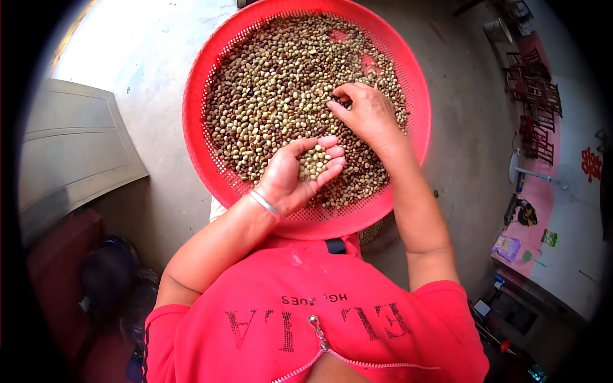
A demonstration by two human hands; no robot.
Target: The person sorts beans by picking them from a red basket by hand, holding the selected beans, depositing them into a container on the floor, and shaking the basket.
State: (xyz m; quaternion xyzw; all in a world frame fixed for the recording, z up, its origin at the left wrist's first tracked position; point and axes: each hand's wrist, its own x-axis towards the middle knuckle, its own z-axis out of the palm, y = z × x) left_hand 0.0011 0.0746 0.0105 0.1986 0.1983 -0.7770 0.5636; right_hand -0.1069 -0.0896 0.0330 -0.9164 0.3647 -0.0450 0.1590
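Smooth grey concrete floor (463,121) on both sides of the fingers (336,152). White glare (153,38) ahead and left of them. Well left: pale grey framed flat panel (80,140), material unclear. Far right: pale wall (571,137) with pink lower band (536,198), red ornamental character (591,165), dark-red wooden chairs (535,86), white slender-poled fan (513,167).

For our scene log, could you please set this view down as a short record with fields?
Container: red perforated basket, in front of the person
Contents: many loose, small round bean-like seeds, greenish tan to dark brown
Left hand: palm up, cupped around a small heap of pale seeds, above the basket
Right hand: thumb and fingers bent down at the basket's seeds; whether it grips any is unclear
Wrist: silver bracelet on the left
Clothing: red shirt with front zip
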